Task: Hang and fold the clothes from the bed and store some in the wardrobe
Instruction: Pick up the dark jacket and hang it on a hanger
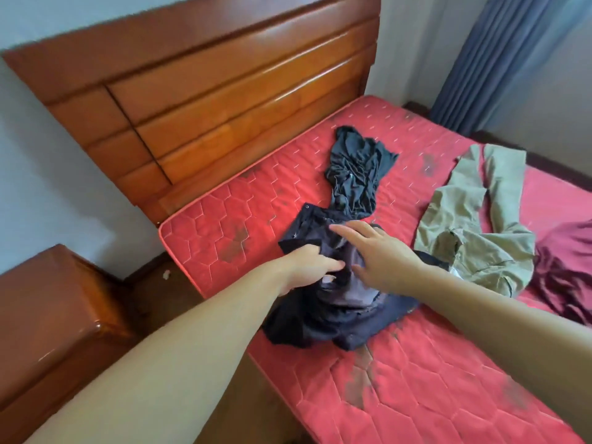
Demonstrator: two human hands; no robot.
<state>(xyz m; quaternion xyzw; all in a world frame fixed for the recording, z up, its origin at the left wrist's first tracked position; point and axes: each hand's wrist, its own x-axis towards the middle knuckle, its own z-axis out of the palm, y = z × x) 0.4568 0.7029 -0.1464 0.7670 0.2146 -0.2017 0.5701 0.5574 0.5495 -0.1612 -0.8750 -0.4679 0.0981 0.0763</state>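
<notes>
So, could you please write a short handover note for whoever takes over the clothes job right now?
Left hand grips the crumpled dark navy garment at the near edge of the red quilted mattress. Right hand hovers open over it. A black crumpled top lies behind, olive-green trousers to the right, a maroon cloth at the far right. Nothing looks folded or hung yet; all four remain. Wardrobe not in view.

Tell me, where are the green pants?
The green pants lie on the red mattress, right of the hands, beside the maroon garment.
</notes>
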